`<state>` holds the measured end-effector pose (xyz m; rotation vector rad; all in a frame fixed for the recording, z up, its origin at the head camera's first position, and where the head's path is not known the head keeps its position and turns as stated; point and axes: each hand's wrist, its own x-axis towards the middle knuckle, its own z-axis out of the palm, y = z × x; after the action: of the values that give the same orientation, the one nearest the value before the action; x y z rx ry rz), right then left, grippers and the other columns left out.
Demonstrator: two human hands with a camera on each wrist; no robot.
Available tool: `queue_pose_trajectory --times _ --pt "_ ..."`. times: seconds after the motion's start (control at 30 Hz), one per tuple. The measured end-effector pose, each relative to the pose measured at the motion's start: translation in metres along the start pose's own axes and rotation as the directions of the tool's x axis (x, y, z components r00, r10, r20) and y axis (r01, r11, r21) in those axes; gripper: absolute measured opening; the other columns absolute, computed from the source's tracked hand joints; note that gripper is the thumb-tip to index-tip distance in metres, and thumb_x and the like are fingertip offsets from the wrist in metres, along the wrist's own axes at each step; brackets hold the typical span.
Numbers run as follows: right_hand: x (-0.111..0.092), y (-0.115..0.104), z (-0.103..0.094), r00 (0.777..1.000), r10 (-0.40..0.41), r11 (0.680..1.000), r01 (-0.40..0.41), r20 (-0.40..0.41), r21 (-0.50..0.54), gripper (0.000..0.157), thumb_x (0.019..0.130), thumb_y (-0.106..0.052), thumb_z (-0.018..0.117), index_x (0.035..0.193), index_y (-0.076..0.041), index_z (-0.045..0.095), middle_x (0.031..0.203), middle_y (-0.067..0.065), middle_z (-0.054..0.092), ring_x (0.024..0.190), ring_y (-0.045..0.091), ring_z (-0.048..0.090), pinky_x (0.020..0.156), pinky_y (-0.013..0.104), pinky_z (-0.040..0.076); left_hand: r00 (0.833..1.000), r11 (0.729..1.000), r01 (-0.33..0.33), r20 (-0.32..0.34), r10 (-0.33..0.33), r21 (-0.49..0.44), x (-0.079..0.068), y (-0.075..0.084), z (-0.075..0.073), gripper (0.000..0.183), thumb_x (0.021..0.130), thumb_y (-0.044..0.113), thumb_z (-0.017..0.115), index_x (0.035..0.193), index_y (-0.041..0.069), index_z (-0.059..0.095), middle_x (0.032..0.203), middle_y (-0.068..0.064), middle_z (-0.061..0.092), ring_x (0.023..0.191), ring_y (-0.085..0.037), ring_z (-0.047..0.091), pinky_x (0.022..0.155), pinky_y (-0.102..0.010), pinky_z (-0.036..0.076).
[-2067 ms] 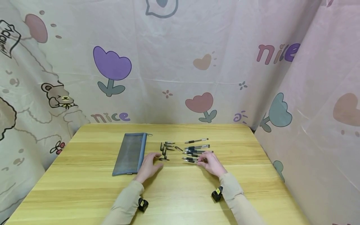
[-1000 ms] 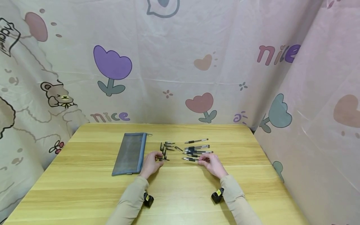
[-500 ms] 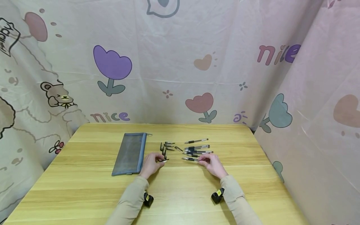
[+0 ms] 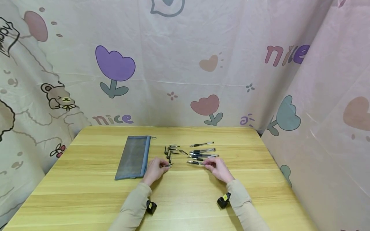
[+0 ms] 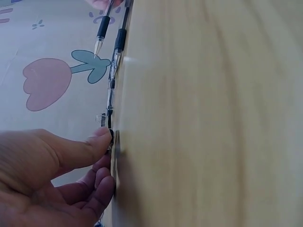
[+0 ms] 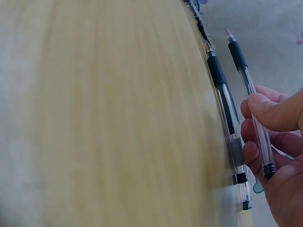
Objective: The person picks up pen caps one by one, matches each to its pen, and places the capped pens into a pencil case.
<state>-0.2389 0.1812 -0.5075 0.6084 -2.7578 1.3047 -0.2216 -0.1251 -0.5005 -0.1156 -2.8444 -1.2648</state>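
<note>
left hand (image 4: 154, 170), lower centre of frame: fingers pinch a cap (image 4: 170, 165). right hand (image 4: 218, 169), lower right of centre: fingers hold a pen (image 6: 245, 78) above the counter (image 4: 185, 199).

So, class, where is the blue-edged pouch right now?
In the head view, the pouch lies left of centre on the table, left of the pen caps, with the left hand near its right edge.

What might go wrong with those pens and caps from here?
The left hand pinches a small cap, which might slip. The right hand holds a pen with its tip bare, so ink could mark the table. Other pens lie close beside that hand and might get knocked.
</note>
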Motion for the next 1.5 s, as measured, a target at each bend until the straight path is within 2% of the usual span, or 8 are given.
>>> queue_pose_trajectory --times 0.3,0.5,0.8,0.97,1.5 --pt "-0.001 -0.003 0.001 0.999 -0.018 1.000 0.019 -0.034 0.013 0.016 0.089 0.001 0.069 0.102 -0.007 0.076 0.103 0.010 0.075 0.095 0.024 0.069 0.085 0.024 0.056 0.999 0.999 -0.009 0.035 0.010 -0.044 -0.011 0.001 -0.002 0.010 0.090 0.002 0.071 0.097 0.007 0.076 0.091 -0.004 0.073 0.079 -0.012 0.060 0.073 -0.031 0.051" --pt "-0.001 -0.006 0.003 0.999 -0.042 0.999 0.042 -0.016 0.034 0.017 0.088 0.002 0.070 0.101 -0.007 0.076 0.101 0.010 0.075 0.093 0.021 0.069 0.084 0.023 0.056 0.999 0.997 -0.026 0.043 0.029 -0.071 -0.014 0.007 0.000 0.011 0.091 0.004 0.071 0.100 0.008 0.076 0.093 -0.004 0.073 0.082 -0.013 0.063 0.076 -0.031 0.053" --pt "-0.003 -0.012 0.007 0.996 -0.086 0.996 0.086 -0.005 0.031 0.018 0.087 0.003 0.070 0.102 -0.006 0.076 0.101 0.008 0.075 0.095 0.023 0.069 0.087 0.028 0.057 0.996 0.989 -0.087 0.024 0.091 -0.119 -0.016 0.013 0.007 0.013 0.090 0.004 0.073 0.101 0.007 0.077 0.094 -0.005 0.075 0.081 -0.012 0.064 0.074 -0.026 0.053" --pt "-0.004 -0.014 0.007 0.996 -0.085 0.996 0.085 0.002 0.000 0.018 0.088 0.002 0.070 0.102 -0.007 0.076 0.102 0.006 0.075 0.097 0.022 0.068 0.090 0.031 0.057 0.994 0.985 -0.098 0.027 0.103 -0.139 -0.015 0.015 0.009 0.013 0.090 0.006 0.073 0.102 0.009 0.077 0.092 -0.003 0.075 0.079 -0.010 0.062 0.071 -0.023 0.051" --pt "-0.004 -0.023 0.006 0.992 -0.123 0.992 0.124 0.023 -0.024 0.018 0.089 0.001 0.069 0.102 -0.009 0.076 0.101 0.005 0.075 0.096 0.024 0.068 0.090 0.028 0.056 0.991 0.978 -0.119 0.046 0.128 -0.170 -0.013 0.019 0.015 0.016 0.089 0.005 0.072 0.104 0.008 0.077 0.098 -0.006 0.076 0.084 -0.012 0.064 0.076 -0.024 0.053"
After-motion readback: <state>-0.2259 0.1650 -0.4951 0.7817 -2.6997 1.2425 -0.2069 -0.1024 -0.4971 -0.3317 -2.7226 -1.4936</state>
